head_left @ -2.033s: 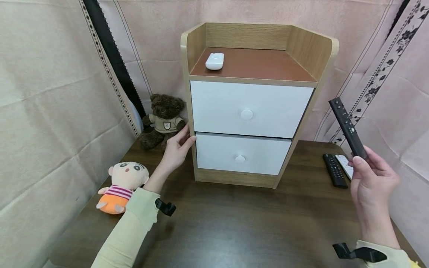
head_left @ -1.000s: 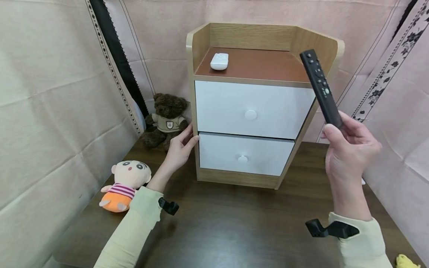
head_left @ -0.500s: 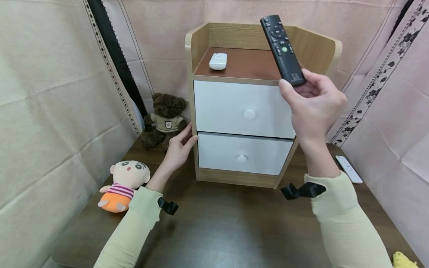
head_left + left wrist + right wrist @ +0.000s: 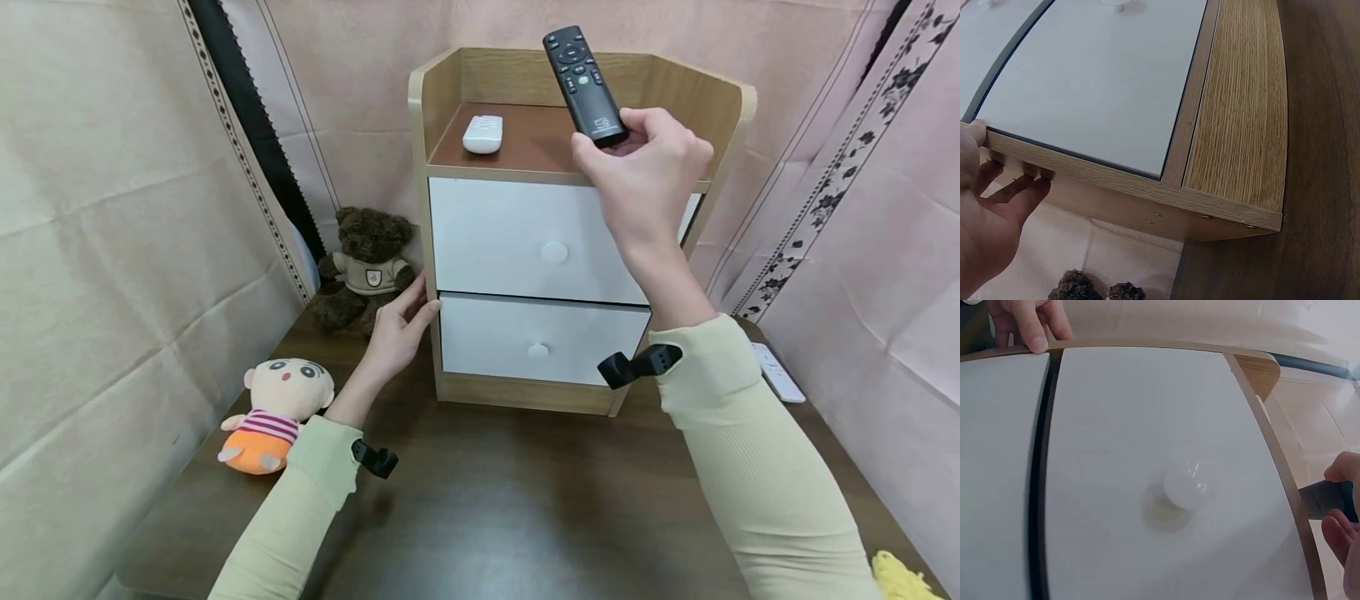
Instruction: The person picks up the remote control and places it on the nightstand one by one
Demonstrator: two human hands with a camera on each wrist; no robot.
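Observation:
My right hand (image 4: 611, 143) grips the lower end of a black remote (image 4: 583, 83) and holds it up over the brown top of a small wooden cabinet (image 4: 442, 100). A white remote (image 4: 482, 133) lies on that top at the back left. In the right wrist view the black remote's end (image 4: 1327, 499) shows between my fingers, beside the upper drawer's round knob (image 4: 1186, 487). My left hand (image 4: 420, 302) rests with straight fingers on the cabinet's left front edge (image 4: 1110, 178), level with the gap between the two white drawers.
A brown teddy bear (image 4: 367, 267) sits against the wall left of the cabinet. A cartoon doll (image 4: 277, 408) lies on the dark table (image 4: 510, 508) nearer me. Another white remote (image 4: 780, 375) lies on the table at the right. Curtains close in both sides.
My right hand has carried the black remote up and leftward from the table's right side to above the cabinet top. The left hand has stayed on the cabinet's edge.

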